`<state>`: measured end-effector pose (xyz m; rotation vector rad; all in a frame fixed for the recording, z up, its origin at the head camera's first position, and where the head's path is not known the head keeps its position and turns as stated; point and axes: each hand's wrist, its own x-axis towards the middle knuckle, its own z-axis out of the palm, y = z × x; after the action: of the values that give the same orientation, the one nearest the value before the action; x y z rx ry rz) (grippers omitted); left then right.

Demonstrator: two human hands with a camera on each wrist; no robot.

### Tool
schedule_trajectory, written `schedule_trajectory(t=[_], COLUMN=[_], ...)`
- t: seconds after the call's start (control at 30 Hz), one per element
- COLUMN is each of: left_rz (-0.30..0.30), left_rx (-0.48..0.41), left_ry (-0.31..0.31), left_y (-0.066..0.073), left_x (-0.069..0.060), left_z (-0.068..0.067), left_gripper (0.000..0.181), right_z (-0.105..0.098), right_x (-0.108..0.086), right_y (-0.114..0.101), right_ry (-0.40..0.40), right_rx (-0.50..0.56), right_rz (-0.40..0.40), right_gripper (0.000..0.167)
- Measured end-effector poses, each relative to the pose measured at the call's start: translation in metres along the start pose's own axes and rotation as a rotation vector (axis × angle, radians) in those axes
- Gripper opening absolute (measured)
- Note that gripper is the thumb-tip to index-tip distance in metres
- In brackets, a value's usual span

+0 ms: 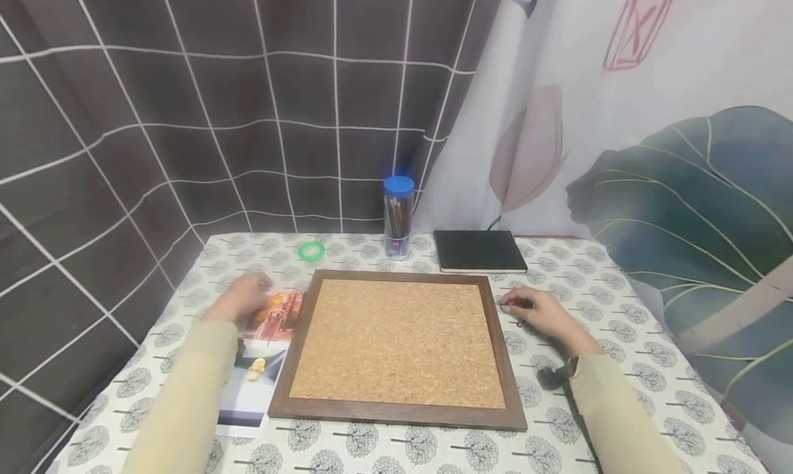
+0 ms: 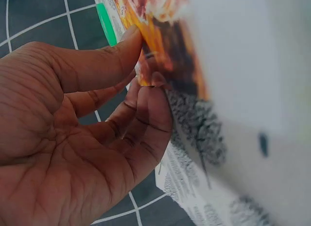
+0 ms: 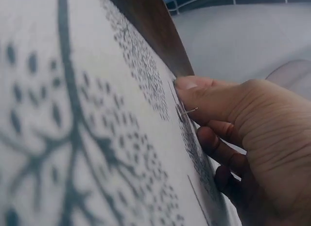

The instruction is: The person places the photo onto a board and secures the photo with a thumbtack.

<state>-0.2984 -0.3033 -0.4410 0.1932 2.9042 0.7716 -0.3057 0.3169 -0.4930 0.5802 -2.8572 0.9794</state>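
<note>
A printed picture sheet [image 1: 271,329] lies on the table at the left, close alongside the wood-framed cork board [image 1: 396,343]. My left hand [image 1: 243,296] is at its far-left corner. Seen from the left wrist, the thumb [image 2: 129,43] rests on the picture's face and the fingers sit behind its edge, pinching it. Beside the board's right edge is my right hand [image 1: 537,310], its fingers curled and low over the tablecloth. A small clear pin [image 3: 189,112] shows next to that thumb in the right wrist view. Whether those fingertips grip anything is hidden.
Behind the board stand a clear tube of pencils with a blue lid [image 1: 398,219], a black notebook [image 1: 480,251] and a green ring-shaped roll [image 1: 311,251]. The table has a tree-patterned cloth [image 1: 384,453]. Dark grid-lined [image 1: 297,102] and pale printed curtains hang around it.
</note>
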Motion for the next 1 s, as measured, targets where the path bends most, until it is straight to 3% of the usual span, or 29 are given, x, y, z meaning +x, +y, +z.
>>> schedule_trajectory(t=[0.3,0.53,0.8,1.0], left_rz=[-0.061,-0.033,-0.012,0.020], left_rx=[-0.080,-0.122,-0.119,-0.153], left_ry=[0.021,0.072,0.090,0.166], left_y=[-0.008,-0.013,-0.012,-0.004], left_x=[-0.010,-0.015,-0.015,-0.017], left_z=[0.003,0.004,0.002,-0.011], left_gripper=[0.053,0.049,0.045,0.046], right_z=[0.005,0.005,0.008,0.009], right_x=[-0.002,-0.002,-0.003,-0.004], right_y=[0.003,0.002,0.003,0.005], right_ry=[0.032,0.034,0.076,0.134], right_rx=[0.032,0.062,0.057,0.078], right_rz=[0.028,0.035,0.007,0.065], right_gripper=[0.010,0.012,0.006,0.020])
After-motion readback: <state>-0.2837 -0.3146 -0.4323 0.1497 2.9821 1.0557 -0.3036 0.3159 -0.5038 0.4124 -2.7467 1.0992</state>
